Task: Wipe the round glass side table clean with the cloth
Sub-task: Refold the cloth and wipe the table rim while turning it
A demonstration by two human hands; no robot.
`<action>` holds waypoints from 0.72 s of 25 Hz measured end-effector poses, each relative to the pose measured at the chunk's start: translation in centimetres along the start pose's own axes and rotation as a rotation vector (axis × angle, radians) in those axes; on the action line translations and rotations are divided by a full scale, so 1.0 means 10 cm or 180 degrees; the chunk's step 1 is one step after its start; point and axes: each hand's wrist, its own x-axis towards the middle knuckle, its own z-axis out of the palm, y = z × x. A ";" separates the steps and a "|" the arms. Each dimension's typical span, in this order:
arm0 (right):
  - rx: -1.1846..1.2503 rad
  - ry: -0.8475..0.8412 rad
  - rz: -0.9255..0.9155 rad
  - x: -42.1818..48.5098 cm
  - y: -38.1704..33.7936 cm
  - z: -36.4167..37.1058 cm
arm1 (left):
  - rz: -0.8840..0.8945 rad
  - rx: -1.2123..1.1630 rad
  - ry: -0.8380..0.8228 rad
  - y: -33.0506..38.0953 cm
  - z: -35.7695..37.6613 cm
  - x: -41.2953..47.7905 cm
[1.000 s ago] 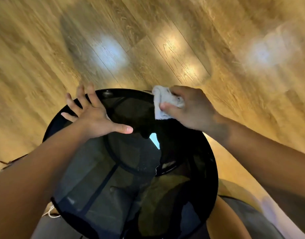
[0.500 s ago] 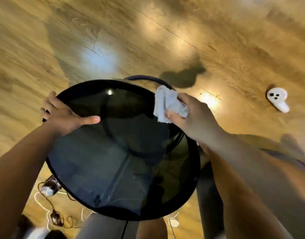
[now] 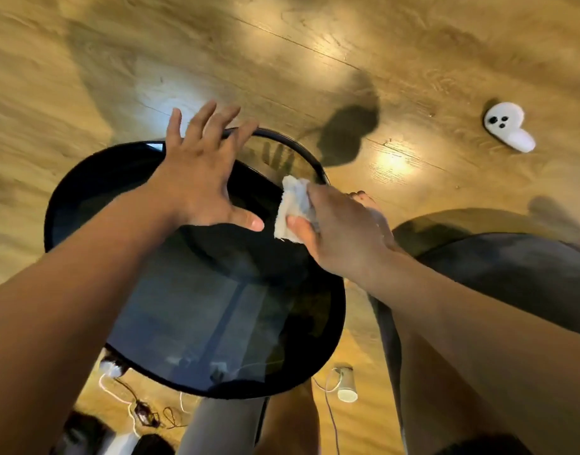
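Observation:
The round glass side table [image 3: 183, 323] has a dark top with a black rim and fills the middle of the view. My left hand [image 3: 200, 178] lies flat on its far edge, fingers spread past the rim. My right hand [image 3: 341, 231] grips a crumpled white cloth [image 3: 293, 205] and presses it on the glass near the right far edge, just right of my left thumb. A black ring of the table's frame [image 3: 301, 152] shows on the floor beyond the top.
Wooden floor all around. A white game controller [image 3: 508, 129] lies on the floor at the right. My dark-clad knees [image 3: 512, 274] are at the right and below. Cables and a white plug [image 3: 346, 385] lie on the floor under the near edge.
My left hand has moved from the table's left rim to the far edge, fingers now spread. The right hand with the cloth has slid a little down and right.

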 end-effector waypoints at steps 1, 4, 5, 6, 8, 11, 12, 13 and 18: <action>0.0040 0.0003 -0.0164 0.15 -0.07 -0.06 | 0.0061 -0.0059 0.0054 -0.02 0.01 -0.01; 0.0195 -0.0093 -0.0684 0.71 -0.32 -0.16 | 0.0001 -0.0126 0.0085 -0.05 0.02 0.01; 0.0348 -0.0044 -0.0748 0.79 -0.34 -0.14 | -0.0001 -0.0103 0.0060 -0.05 0.01 0.04; 0.0602 0.0063 -0.0685 0.78 -0.29 -0.06 | -0.0010 -0.0076 0.0041 -0.05 -0.01 0.05; 0.1253 0.0420 -0.0243 0.50 -0.09 0.15 | -0.0069 -0.0042 0.0047 -0.03 -0.02 0.03; 0.2102 0.0905 0.0672 -0.44 0.18 0.72 | -0.0087 0.0096 0.0128 0.01 0.03 0.01; 0.2370 0.0969 0.0990 -0.83 0.19 0.94 | -0.0083 0.0144 0.0180 0.01 0.04 0.01; 0.2526 0.0952 0.1291 -1.15 0.18 1.19 | -0.0105 0.0183 0.0228 0.01 0.03 0.00; 0.1932 0.1183 0.1493 -1.19 0.20 1.35 | -0.0069 0.0364 0.0386 0.04 0.06 0.03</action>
